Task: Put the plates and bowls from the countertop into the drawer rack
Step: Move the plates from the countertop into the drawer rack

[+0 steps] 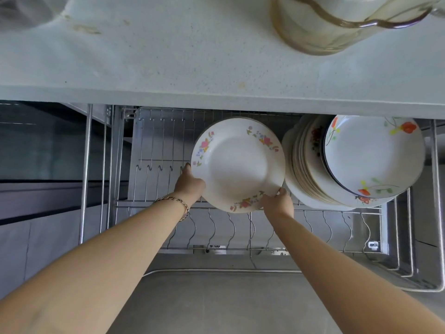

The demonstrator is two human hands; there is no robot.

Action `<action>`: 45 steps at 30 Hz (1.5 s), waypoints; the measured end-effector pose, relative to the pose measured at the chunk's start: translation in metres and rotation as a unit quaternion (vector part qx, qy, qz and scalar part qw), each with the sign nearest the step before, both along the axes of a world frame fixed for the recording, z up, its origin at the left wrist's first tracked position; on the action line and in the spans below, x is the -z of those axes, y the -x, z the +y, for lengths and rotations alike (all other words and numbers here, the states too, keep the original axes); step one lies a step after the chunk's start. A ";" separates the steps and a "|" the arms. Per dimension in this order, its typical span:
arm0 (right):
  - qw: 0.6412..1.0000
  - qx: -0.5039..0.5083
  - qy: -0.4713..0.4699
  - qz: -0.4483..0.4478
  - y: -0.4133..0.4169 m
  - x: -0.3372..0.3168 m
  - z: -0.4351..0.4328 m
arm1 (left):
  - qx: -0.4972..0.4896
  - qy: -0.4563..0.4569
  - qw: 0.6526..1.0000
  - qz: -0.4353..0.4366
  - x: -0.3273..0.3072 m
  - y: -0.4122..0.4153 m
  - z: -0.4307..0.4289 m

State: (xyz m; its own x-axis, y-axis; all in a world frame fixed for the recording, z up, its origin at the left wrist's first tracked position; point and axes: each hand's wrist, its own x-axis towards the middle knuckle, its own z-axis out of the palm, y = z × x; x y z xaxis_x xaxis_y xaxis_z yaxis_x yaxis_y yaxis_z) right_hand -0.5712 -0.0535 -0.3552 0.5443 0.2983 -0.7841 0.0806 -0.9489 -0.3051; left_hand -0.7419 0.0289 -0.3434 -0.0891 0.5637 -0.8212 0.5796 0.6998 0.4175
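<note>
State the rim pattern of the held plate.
Pink flower sprigs with green leaves on the round white ceramic plate; head view.

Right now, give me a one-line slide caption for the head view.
Left hand and right hand hold a floral plate over the drawer rack, beside racked plates.

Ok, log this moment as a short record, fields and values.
held: plate, flowered rim, over the rack
left hand: grips the plate's left rim; bracelet on the wrist
right hand: grips its lower right rim
in rack: stack of tilted plates, right of the held plate
free slots: wire dividers left of the plate
countertop: glass container at far right
</note>
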 end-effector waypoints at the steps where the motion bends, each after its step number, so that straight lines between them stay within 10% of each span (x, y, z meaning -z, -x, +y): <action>1: 1.000 0.020 -0.009 0.017 -0.001 0.002 0.001 | -0.013 0.000 1.000 -0.010 0.001 -0.002 0.000; 19: 0.997 0.034 -0.013 0.072 -0.022 -0.009 -0.012 | 0.086 0.024 0.993 0.083 -0.022 -0.006 -0.004; 25: 0.987 -0.136 0.022 0.078 -0.072 -0.082 -0.025 | 0.326 -0.002 0.941 0.087 -0.095 -0.033 -0.013; 33: 0.919 -0.387 0.058 -0.038 -0.186 -0.229 -0.070 | 0.466 -0.082 0.880 0.047 -0.229 -0.155 -0.038; 45: 0.928 -0.336 -0.035 -0.159 -0.463 -0.385 -0.177 | 0.433 -0.201 0.878 0.023 -0.345 -0.422 -0.136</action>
